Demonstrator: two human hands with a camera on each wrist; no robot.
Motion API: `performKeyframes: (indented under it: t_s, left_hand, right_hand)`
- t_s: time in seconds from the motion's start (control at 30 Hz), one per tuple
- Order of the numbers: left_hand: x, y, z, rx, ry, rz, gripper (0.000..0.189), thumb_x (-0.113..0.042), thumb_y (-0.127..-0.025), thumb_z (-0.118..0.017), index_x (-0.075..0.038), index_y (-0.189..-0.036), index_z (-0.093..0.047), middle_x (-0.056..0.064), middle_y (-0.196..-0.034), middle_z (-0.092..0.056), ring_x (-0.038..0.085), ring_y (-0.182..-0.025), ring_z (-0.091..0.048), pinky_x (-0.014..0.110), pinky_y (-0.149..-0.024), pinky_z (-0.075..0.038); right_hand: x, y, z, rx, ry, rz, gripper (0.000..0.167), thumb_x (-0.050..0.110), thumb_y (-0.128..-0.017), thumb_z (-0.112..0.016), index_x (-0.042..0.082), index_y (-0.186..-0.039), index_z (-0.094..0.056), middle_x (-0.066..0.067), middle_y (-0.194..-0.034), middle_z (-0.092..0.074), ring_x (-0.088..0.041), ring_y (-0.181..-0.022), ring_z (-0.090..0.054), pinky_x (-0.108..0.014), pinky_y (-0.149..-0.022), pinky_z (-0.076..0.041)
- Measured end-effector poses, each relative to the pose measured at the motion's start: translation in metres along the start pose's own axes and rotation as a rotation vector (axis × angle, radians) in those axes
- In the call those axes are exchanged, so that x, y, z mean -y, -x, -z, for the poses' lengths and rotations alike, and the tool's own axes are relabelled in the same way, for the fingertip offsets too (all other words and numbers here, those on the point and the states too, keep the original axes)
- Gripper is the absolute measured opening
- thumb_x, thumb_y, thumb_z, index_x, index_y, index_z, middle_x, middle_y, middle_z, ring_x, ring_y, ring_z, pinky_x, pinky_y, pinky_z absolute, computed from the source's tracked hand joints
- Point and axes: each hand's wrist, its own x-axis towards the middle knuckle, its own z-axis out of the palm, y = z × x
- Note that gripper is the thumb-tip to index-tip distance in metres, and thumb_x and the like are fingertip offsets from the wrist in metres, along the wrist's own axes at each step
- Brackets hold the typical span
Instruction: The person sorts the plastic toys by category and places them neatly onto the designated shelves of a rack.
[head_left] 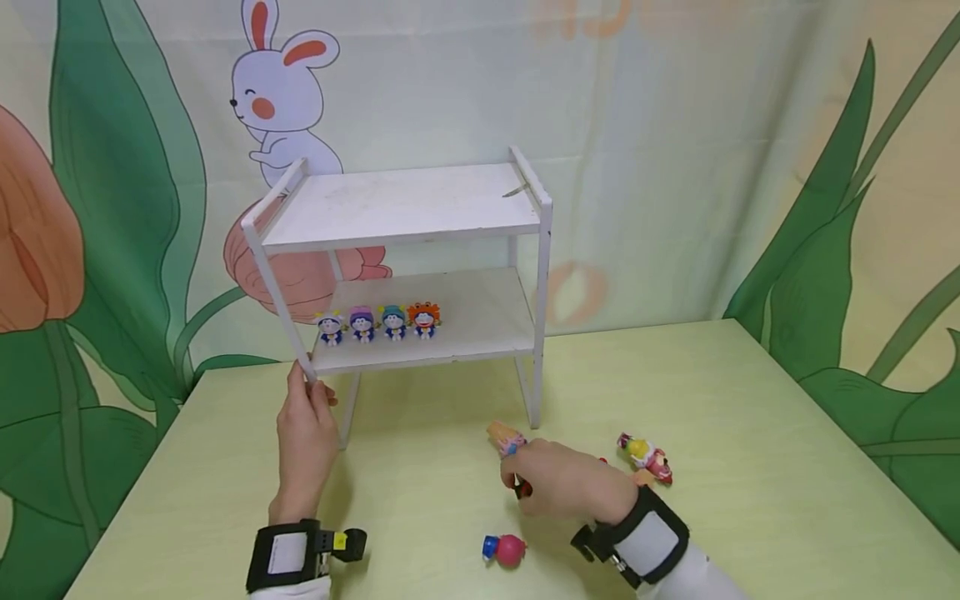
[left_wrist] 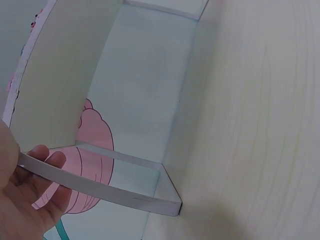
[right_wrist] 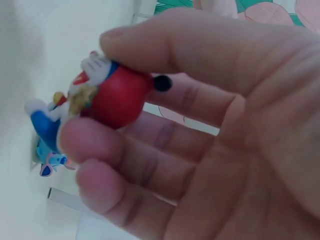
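Note:
My left hand grips the lower left front leg of a white two-tier shelf; in the left wrist view its fingers curl round the leg. My right hand is over the table in front of the shelf. Its thumb and fingers pinch a small figurine with a round red body, white and blue parts and a black tip. Just beyond that hand lies a figurine with a cone-shaped tan end. Several small blue-and-white figurines with differing headgear stand in a row on the lower tier.
A pink figurine with a blue end lies on the table nearer to me. To the right of my right hand lies a yellow, white and pink figurine, with an orange piece partly behind the hand. A printed curtain hangs behind the table.

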Motion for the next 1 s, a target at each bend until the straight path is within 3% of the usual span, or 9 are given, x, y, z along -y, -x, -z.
performKeyframes:
  t_s: [0.23, 0.47, 0.7, 1.0]
  left_hand:
    - [0.0, 0.0, 0.0, 0.004, -0.004, 0.003, 0.043, -0.009, -0.106, -0.037, -0.006, -0.149, -0.029, 0.017, -0.099, -0.058, 0.031, -0.088, -0.058, 0.033, -0.069, -0.047]
    - [0.001, 0.0, 0.0, 0.003, 0.002, -0.002, 0.044, -0.008, -0.106, -0.036, -0.007, -0.149, -0.029, 0.017, -0.099, -0.057, 0.032, -0.089, -0.058, 0.039, -0.07, -0.047]
    - [0.002, 0.0, 0.0, 0.004, 0.0, 0.008, 0.044, -0.008, -0.106, -0.036, -0.008, -0.15, -0.028, 0.017, -0.1, -0.057, 0.034, -0.09, -0.058, 0.04, -0.07, -0.047]
    - [0.002, 0.001, -0.001, 0.001, 0.011, -0.02, 0.042, -0.006, -0.106, -0.035, -0.007, -0.148, -0.03, 0.017, -0.099, -0.057, 0.031, -0.091, -0.058, 0.042, -0.072, -0.047]
  right_hand:
    - [-0.002, 0.002, 0.006, -0.08, 0.016, 0.039, 0.011, 0.003, -0.081, -0.071, 0.009, -0.088, -0.065, 0.004, -0.077, -0.052, -0.012, -0.071, -0.047, -0.025, -0.063, -0.041]
    - [-0.001, 0.004, 0.009, -0.118, -0.022, -0.026, 0.018, 0.007, -0.084, -0.072, 0.012, -0.101, -0.069, 0.002, -0.091, -0.056, -0.012, -0.074, -0.048, -0.024, -0.058, -0.041]
    - [-0.002, 0.003, 0.011, -0.206, -0.019, -0.008, 0.017, 0.006, -0.084, -0.072, 0.01, -0.1, -0.068, 0.003, -0.087, -0.053, -0.013, -0.072, -0.047, -0.023, -0.056, -0.039]
    - [-0.006, 0.006, 0.019, -0.317, -0.052, -0.013, 0.015, 0.007, -0.085, -0.074, 0.006, -0.099, -0.069, 0.003, -0.088, -0.056, -0.013, -0.075, -0.051, -0.026, -0.063, -0.046]
